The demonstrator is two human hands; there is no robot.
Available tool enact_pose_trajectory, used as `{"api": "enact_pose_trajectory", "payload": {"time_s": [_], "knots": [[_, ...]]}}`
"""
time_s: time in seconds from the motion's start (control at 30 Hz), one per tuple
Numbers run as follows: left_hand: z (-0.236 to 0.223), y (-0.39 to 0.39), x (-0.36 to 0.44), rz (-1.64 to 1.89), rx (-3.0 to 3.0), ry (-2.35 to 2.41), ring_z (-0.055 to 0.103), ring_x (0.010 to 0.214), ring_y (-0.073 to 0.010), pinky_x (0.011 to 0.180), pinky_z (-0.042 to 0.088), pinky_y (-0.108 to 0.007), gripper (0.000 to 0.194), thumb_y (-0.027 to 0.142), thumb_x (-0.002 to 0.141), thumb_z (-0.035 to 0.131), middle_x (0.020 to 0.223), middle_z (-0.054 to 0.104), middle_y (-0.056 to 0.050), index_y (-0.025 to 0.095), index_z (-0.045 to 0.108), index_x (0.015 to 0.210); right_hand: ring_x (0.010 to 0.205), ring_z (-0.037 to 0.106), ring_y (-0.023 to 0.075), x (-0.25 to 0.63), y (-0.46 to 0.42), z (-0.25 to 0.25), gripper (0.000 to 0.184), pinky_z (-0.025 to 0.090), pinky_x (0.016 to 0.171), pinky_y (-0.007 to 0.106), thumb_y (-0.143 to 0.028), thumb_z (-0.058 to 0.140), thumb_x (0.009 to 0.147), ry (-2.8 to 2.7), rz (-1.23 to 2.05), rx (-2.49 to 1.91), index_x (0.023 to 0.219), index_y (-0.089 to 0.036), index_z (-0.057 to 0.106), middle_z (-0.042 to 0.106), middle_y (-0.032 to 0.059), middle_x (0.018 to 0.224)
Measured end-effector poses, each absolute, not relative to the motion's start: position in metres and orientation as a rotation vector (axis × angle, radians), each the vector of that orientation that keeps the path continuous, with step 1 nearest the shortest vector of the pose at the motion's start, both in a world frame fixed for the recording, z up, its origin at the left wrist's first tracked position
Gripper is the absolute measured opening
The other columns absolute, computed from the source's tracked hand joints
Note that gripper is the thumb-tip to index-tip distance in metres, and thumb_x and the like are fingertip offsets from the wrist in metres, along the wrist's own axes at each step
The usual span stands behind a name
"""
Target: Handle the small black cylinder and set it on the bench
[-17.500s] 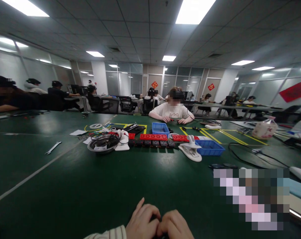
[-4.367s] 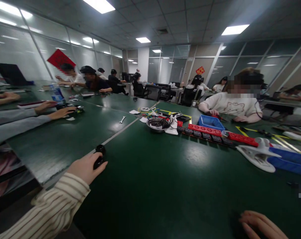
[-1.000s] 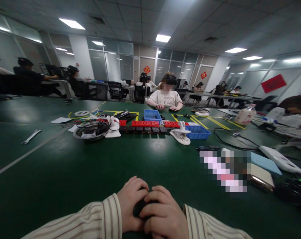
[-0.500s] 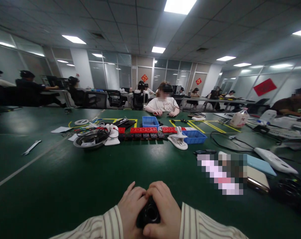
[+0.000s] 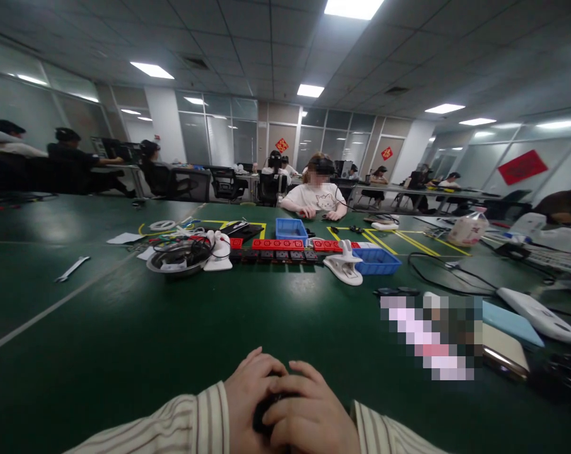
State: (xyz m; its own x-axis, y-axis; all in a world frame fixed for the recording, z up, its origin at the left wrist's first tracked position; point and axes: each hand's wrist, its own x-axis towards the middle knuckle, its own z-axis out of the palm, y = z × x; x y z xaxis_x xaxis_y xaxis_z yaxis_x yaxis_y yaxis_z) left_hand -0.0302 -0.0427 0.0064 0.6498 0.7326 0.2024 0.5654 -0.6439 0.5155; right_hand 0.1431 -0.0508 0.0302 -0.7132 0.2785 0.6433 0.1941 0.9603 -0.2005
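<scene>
At the near edge of the green table, my left hand [image 5: 245, 397] is closed around the left side of a black round object [image 5: 261, 417]. Across its top and front lie the curled fingers of my right hand [image 5: 314, 410], gripping it from the right. Only a small dark part shows between the hands, so I cannot tell its exact kind. Both hands are close together, their fingers partly overlapping.
Ahead stand a metal bowl [image 5: 160, 267] with cables, a white clamp [image 5: 345, 271], red socket blocks [image 5: 278, 244] and blue bins [image 5: 377, 268]. A wrench [image 5: 72, 270] lies left; a power bank [image 5: 538, 312] lies right. A person [image 5: 316, 192] sits opposite.
My right hand has turned and its fingers have moved over the black object, covering the round opening that showed before. The whole view has shifted slightly, with things appearing further right.
</scene>
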Motion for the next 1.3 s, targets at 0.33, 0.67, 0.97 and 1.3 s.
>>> {"api": "enact_pose_trajectory", "payload": {"time_s": [0.33, 0.67, 0.97, 1.3], "knots": [[-0.012, -0.036, -0.039, 0.595, 2.544, 0.981, 0.045, 0.110, -0.0286, 0.103, 0.021, -0.054, 0.064, 0.054, 0.066, 0.056, 0.114, 0.051, -0.012, 0.020, 0.038, 0.118, 0.078, 0.054, 0.0179, 0.137, -0.037, 0.006, 0.052, 0.041, 0.076, 0.032, -0.064, 0.027, 0.084, -2.022, 0.194, -0.592, 0.098, -0.019, 0.050, 0.059, 0.0049, 0.084], [-0.004, -0.036, -0.030, 0.676, 2.487, 1.142, 0.055, 0.083, -0.0218, 0.099, 0.023, -0.056, 0.046, 0.048, 0.049, 0.070, 0.084, 0.055, -0.002, 0.020, 0.057, 0.082, 0.068, 0.049, 0.0163, 0.138, -0.044, 0.020, 0.050, 0.038, 0.062, 0.029, -0.061, 0.029, 0.084, -2.185, 0.208, -0.684, 0.077, -0.017, 0.053, 0.054, 0.0038, 0.072], [0.012, -0.036, -0.038, 0.515, 2.534, 0.900, 0.052, 0.100, -0.0260, 0.097, 0.019, -0.062, 0.049, 0.052, 0.056, 0.071, 0.104, 0.057, -0.001, 0.033, 0.060, 0.100, 0.095, 0.053, 0.0195, 0.140, -0.052, 0.017, 0.025, 0.038, 0.086, 0.038, -0.022, 0.033, 0.080, -2.257, 0.286, -0.365, 0.092, -0.021, 0.055, 0.065, 0.0029, 0.091], [-0.008, -0.041, -0.034, 0.716, 2.561, 1.121, 0.051, 0.102, -0.0286, 0.100, 0.019, -0.059, 0.071, 0.052, 0.053, 0.066, 0.107, 0.055, -0.010, 0.018, 0.044, 0.112, 0.084, 0.053, 0.0197, 0.141, -0.046, 0.016, 0.058, 0.042, 0.076, 0.033, -0.069, 0.038, 0.076, -2.074, 0.349, -0.640, 0.104, -0.019, 0.050, 0.057, 0.0064, 0.093]]}}
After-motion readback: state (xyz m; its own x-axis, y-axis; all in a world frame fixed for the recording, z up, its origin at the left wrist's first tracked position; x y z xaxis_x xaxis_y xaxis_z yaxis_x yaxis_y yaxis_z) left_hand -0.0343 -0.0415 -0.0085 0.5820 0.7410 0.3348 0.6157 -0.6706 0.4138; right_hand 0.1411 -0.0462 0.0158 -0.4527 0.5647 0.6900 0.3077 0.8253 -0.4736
